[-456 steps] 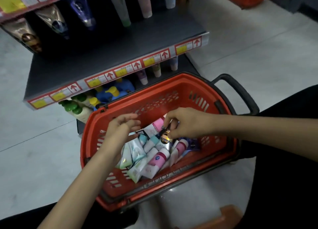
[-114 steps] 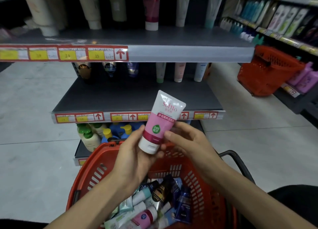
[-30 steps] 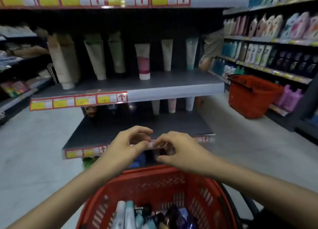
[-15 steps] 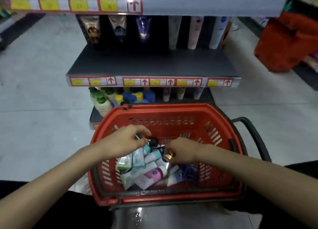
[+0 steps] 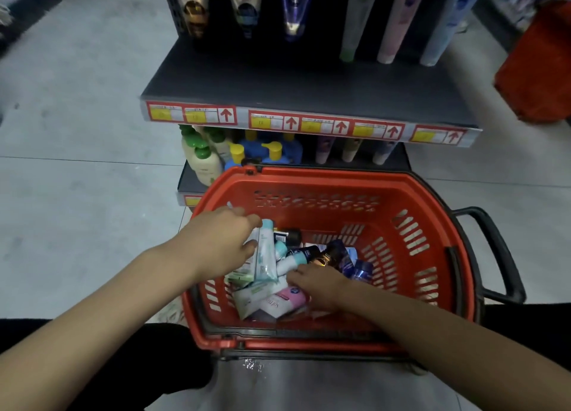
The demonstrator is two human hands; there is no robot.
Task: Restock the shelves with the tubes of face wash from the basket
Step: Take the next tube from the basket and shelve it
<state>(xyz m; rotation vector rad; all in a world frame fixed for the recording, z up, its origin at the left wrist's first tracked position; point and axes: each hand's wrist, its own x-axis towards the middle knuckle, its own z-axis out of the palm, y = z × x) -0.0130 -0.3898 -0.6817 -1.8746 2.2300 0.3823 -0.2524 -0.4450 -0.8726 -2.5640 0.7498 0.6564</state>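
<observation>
Where the slotted red plastic basket [image 5: 411,243] fills the lower centre, the left hand [image 5: 221,245] pinches a smooth, flat teal tube [image 5: 266,257] at the heap's left edge. The right hand [image 5: 318,284] lies on the glossy tubes [image 5: 278,301] mid-basket, its grasp hidden. The basket's right half and the front of the dark shelf [image 5: 309,83] lie open.

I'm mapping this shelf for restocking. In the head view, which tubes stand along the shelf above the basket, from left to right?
gold tube → brown and blue tube → purple tube → pale green tube → pink tube → light blue tube
</observation>
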